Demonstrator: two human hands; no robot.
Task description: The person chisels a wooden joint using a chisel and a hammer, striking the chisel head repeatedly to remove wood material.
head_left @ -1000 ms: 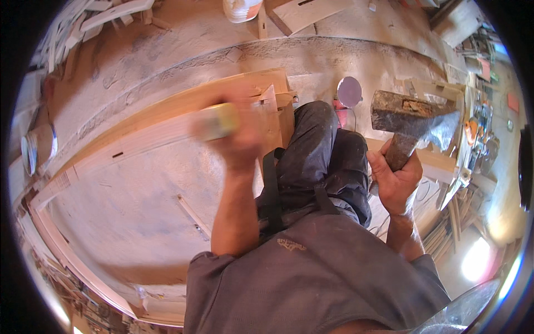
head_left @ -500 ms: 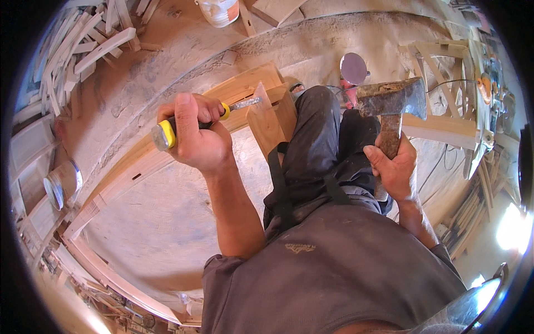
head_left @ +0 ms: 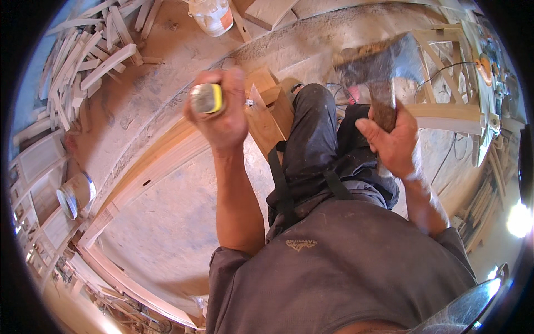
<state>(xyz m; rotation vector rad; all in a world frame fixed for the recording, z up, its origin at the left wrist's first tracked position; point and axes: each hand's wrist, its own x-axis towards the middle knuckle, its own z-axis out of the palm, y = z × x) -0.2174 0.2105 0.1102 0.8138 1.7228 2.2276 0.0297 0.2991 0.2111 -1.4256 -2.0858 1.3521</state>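
My left hand (head_left: 225,125) is closed round a chisel (head_left: 207,98) with a yellow and black handle, its metal-capped butt toward me. The fist covers most of the blade; a small bright bit of it shows beside the wooden piece. That light wooden piece (head_left: 265,123), with a slot cut in it, stands by my left leg, just right of the fist. In my right hand (head_left: 397,145) is a hatchet (head_left: 382,72), gripped by its worn wooden handle. The hatchet's head is raised and smeared by motion, apart from the chisel.
A long wooden frame (head_left: 161,158) with a slot lies at left. Scrap strips (head_left: 114,61) are heaped at the far left. A white bucket (head_left: 214,19) stands at the back and a tin can (head_left: 77,195) at left. Another wooden frame (head_left: 445,111) is at right.
My left hand has moved right and turned the chisel so its butt faces me. The hatchet has shifted slightly left and up in my right hand and is blurred now.
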